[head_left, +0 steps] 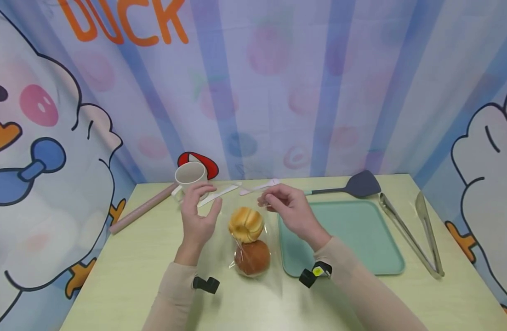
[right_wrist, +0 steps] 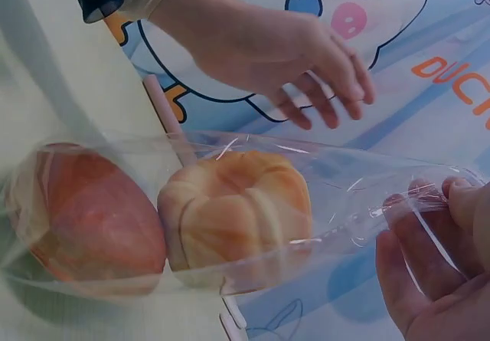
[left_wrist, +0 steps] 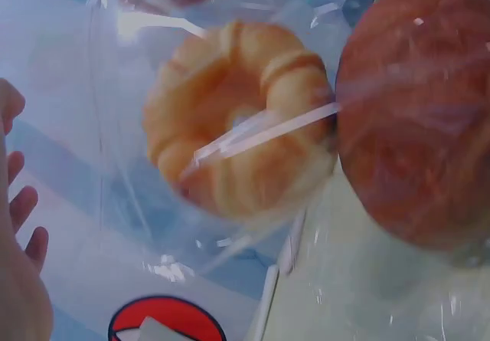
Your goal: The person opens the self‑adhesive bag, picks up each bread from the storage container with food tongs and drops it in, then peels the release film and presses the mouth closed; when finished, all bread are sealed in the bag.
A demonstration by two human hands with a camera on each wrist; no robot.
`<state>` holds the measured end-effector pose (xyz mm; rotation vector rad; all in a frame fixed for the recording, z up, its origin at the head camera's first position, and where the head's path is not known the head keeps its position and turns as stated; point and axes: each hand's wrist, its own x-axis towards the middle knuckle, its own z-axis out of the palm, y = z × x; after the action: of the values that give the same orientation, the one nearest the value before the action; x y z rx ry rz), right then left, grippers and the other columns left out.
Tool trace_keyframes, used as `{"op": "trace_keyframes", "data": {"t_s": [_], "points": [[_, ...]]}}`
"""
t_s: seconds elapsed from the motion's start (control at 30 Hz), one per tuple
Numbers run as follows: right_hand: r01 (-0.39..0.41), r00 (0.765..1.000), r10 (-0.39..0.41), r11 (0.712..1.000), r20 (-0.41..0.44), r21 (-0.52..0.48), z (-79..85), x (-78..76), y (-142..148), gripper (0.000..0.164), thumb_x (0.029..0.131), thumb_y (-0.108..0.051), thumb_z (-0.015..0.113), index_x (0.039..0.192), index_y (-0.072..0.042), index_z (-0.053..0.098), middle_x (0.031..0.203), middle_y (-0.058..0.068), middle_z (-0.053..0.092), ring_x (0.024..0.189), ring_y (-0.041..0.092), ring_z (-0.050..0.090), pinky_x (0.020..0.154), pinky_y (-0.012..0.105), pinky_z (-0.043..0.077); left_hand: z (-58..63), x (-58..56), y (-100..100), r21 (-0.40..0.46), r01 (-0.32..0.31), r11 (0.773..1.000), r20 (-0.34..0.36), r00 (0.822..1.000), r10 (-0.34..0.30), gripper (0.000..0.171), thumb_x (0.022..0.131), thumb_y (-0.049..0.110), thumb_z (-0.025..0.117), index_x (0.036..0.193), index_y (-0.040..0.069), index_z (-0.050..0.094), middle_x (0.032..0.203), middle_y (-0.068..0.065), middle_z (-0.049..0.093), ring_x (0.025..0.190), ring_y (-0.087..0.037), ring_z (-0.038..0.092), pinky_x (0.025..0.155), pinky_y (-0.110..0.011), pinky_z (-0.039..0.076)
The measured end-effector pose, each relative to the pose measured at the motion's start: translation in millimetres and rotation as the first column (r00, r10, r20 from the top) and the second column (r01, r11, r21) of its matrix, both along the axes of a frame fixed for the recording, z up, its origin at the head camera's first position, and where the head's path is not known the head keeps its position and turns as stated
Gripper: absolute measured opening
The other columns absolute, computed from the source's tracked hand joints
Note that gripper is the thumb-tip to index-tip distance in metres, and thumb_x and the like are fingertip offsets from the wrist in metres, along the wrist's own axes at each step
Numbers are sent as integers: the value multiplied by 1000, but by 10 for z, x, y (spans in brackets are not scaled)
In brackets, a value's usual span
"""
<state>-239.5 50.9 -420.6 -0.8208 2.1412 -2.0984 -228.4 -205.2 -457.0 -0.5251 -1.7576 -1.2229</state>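
Observation:
My right hand [head_left: 292,209] pinches the top edge of a clear plastic bag [right_wrist: 344,195] between thumb and fingers. Two breads sit inside the bag, one above the other: a golden ridged ring bread [head_left: 246,225] on top and a round brown bun [head_left: 252,258] below. In the right wrist view the film bunches at the right thumb. My left hand [head_left: 198,216] is held up left of the bag, apart from it, its fingers spread and slightly bent with nothing between them.
A green tray [head_left: 348,239] lies right of the bag, with metal tongs [head_left: 414,239] beyond it. Behind are a dark spatula [head_left: 361,185], a pink plastic utensil [head_left: 259,186] and a white knife [head_left: 218,195]. A white mug [head_left: 190,174] and a pinkish rolling pin [head_left: 143,209] stand left.

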Motion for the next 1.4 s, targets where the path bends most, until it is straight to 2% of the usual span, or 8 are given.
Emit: {"op": "trace_keyframes", "data": {"t_s": [0.23, 0.37, 0.47, 0.6, 0.93, 1.17, 1.27, 1.4], "points": [[18, 999, -16, 999, -50, 39, -13, -25, -25, 17, 108, -10, 60, 117, 0, 69, 108, 15, 79, 101, 24, 76, 89, 37, 63, 187, -3, 323, -215, 44, 976, -197, 976, -88, 14, 87, 8, 78, 99, 1, 75, 96, -12, 72, 93, -32, 67, 90, -33, 53], [31, 997, -30, 999, -78, 12, -13, -36, -38, 15, 107, -7, 60, 117, 1, 69, 108, 18, 78, 96, 21, 77, 87, 36, 63, 331, 7, 513, -359, 13, 933, -220, 971, -98, 11, 89, 10, 82, 99, 5, 79, 94, -7, 73, 85, -26, 67, 77, -39, 56], [26, 996, -28, 1000, -90, -17, -3, -38, -47, 15, 105, -3, 61, 114, 4, 70, 109, 22, 77, 92, 15, 77, 85, 37, 64, 422, 1, 616, -427, -48, 903, -205, 978, -45, 14, 88, 10, 84, 100, 5, 81, 94, -7, 74, 84, -25, 68, 75, -39, 58], [18, 995, -19, 1000, -97, -14, 17, -29, -58, 16, 105, -3, 62, 115, 5, 71, 111, 24, 77, 90, 10, 76, 84, 36, 64, 465, -3, 670, -439, -104, 892, -207, 978, 12, 15, 85, 8, 86, 98, 3, 81, 93, -8, 75, 84, -26, 70, 75, -39, 60], [83, 975, -66, 994, -214, 68, 20, -22, -27, 19, 105, -3, 62, 118, 3, 75, 110, 17, 78, 89, 21, 76, 80, 28, 63, 520, -2, 719, -473, -142, 870, -226, 973, 36, 10, 88, 10, 85, 96, 5, 83, 90, -6, 75, 75, -23, 67, 67, -34, 58], [72, 973, -60, 997, -224, 42, 22, -7, -42, 16, 106, -6, 62, 114, -1, 74, 104, 14, 79, 91, 24, 77, 81, 33, 63, 520, -27, 705, -375, -21, 927, -115, 993, -24, 3, 92, 5, 79, 92, 2, 79, 89, -8, 75, 70, -21, 65, 63, -33, 57], [66, 973, -59, 997, -224, 26, 22, -12, -33, 14, 106, -6, 62, 112, -2, 74, 103, 13, 80, 93, 26, 77, 82, 36, 63, 525, -32, 692, -381, -2, 925, -92, 995, -36, 9, 96, 9, 75, 92, 1, 77, 90, -8, 74, 68, -19, 62, 61, -31, 55], [83, 971, -74, 996, -227, 30, 30, -23, -20, 15, 106, -8, 63, 112, -2, 75, 103, 12, 80, 90, 19, 77, 82, 36, 64, 535, -38, 697, -406, 1, 914, -104, 993, -47, 13, 96, 13, 77, 92, 1, 77, 91, -7, 73, 68, -20, 62, 61, -29, 54]]}}
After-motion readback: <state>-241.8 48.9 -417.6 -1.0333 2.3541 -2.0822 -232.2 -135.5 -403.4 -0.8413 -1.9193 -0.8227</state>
